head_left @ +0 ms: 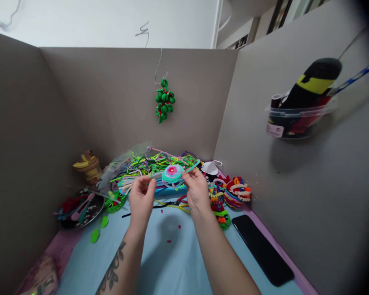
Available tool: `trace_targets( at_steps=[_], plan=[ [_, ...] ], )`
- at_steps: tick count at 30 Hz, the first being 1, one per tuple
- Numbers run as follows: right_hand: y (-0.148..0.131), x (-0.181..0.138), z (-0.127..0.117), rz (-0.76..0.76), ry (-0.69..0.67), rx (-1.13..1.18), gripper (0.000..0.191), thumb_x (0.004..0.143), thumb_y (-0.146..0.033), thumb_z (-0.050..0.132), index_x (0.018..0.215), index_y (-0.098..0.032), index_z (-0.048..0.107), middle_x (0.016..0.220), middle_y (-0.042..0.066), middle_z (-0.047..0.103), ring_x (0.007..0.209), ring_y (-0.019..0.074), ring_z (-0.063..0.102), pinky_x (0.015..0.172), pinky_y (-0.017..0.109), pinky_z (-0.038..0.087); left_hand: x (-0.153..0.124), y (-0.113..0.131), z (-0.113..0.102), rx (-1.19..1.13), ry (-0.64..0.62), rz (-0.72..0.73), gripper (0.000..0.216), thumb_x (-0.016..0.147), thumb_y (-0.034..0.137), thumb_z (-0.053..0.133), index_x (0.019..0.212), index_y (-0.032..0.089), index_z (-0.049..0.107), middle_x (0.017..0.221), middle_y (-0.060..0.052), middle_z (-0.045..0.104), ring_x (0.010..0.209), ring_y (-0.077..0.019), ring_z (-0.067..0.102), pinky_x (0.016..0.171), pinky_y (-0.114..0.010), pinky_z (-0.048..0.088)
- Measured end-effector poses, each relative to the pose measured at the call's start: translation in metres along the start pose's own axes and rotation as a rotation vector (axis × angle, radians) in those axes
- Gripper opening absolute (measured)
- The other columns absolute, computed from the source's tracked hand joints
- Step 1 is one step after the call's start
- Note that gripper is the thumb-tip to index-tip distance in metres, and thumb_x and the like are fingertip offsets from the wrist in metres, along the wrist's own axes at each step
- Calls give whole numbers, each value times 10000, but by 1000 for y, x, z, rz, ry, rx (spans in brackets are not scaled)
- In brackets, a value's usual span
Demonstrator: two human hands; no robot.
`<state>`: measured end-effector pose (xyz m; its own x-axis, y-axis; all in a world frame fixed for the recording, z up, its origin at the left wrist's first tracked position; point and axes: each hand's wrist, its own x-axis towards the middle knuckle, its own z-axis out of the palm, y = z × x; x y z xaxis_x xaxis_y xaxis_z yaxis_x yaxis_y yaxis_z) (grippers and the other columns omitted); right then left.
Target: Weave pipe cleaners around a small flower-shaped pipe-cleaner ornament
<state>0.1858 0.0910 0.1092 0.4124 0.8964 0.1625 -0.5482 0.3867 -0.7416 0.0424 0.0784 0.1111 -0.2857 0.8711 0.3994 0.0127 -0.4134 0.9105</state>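
A round coiled pipe-cleaner piece (172, 175), with a pink centre and pale and turquoise rings, is held above the table. My right hand (198, 190) pinches its right edge, and a turquoise pipe-cleaner end sticks up beyond the fingers. My left hand (142, 199) is closed in a pinch just left of the piece, apart from it; whatever is between those fingertips is too small to make out. Behind both hands spreads a heap of loose pipe cleaners (155, 162), mostly green, yellow and purple. Dark-handled pliers or scissors (174, 203) lie below the piece, partly hidden by my right hand.
Right of my hands sit colourful pipe-cleaner figures (237, 192) and a black phone (263, 250). A dish of pieces (83, 209) and a green figure (114, 201) are at left. A green ornament (165, 100) hangs on the back panel; a plastic tub (299, 119) hangs right.
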Motion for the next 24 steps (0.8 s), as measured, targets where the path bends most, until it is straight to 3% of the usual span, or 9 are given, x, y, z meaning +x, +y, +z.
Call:
trace_targets(
  at_steps=[2,6,14,24],
  plan=[
    [2,-2,3,-37,28,-15,264,594,-276,764,737,-185,561,686,-34,606,637,109,543,672,252,428,-6,4,4,26,-34,17,200,709,311,696,755,169,562,648,20,560,579,-95,518,547,-194,398],
    [7,-10,10,-44,-2,-20,243,625,-271,748,754,-183,562,719,-26,614,666,112,552,689,253,425,-16,8,14,-91,-154,-135,257,658,312,734,757,171,544,646,15,604,554,-101,542,498,-188,394],
    [8,-19,16,88,-161,-19,219,644,-275,733,755,-185,566,702,-27,619,645,108,541,661,239,410,-10,7,15,-362,-82,-278,347,598,281,775,731,175,472,445,117,434,358,-17,322,373,-130,215],
    [2,-21,18,228,-205,-2,311,545,-285,782,748,-193,565,592,-51,573,506,80,450,514,209,341,-4,8,6,-389,-145,-319,337,599,264,783,740,177,489,420,120,412,354,-19,322,370,-125,218]
  ],
)
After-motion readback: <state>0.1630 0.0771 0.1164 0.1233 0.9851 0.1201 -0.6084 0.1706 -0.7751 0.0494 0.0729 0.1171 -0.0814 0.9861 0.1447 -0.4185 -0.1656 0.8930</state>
